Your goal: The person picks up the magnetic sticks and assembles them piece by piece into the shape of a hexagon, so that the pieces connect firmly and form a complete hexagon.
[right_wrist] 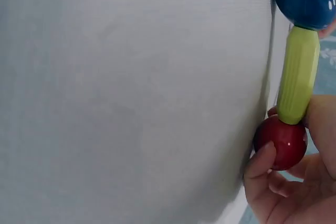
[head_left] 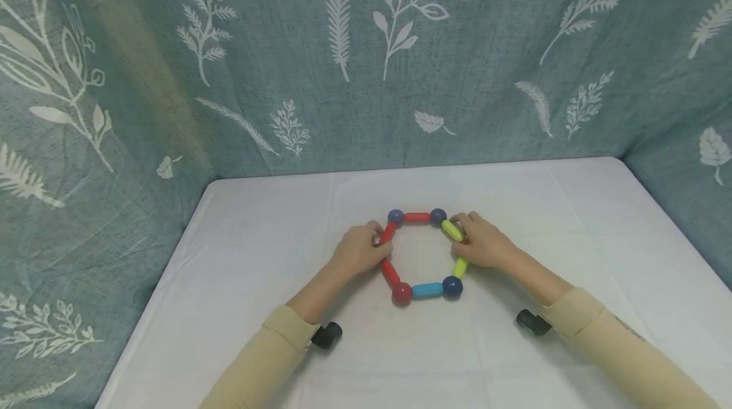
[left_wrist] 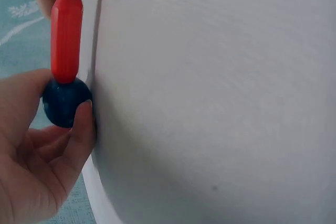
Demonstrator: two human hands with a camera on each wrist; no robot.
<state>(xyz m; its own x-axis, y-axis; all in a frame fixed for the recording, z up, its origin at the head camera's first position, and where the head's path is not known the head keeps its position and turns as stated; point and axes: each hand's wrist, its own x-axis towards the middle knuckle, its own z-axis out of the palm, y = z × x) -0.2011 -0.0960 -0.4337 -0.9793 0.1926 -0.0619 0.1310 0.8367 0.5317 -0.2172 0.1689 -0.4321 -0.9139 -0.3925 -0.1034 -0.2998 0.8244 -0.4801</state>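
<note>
A six-sided ring of coloured rods and balls lies on the white table. Its left corner is a blue ball (left_wrist: 64,102), which my left hand (head_left: 358,249) pinches between thumb and fingers. At the right corner my right hand (head_left: 485,241) grips a red ball (right_wrist: 283,142). Red rods (head_left: 391,273) make up the left side, with another red rod (head_left: 417,218) at the far edge. On the right are yellow-green rods (head_left: 452,230). A light blue rod (head_left: 427,290) joins a red ball (head_left: 402,294) and a dark blue ball (head_left: 452,287) at the near edge.
White cloth covers the table (head_left: 240,307). Behind it and at both sides hangs a blue-green curtain (head_left: 366,117) with white leaf prints. Black wrist cameras (head_left: 327,336) sit below each forearm, close above the table.
</note>
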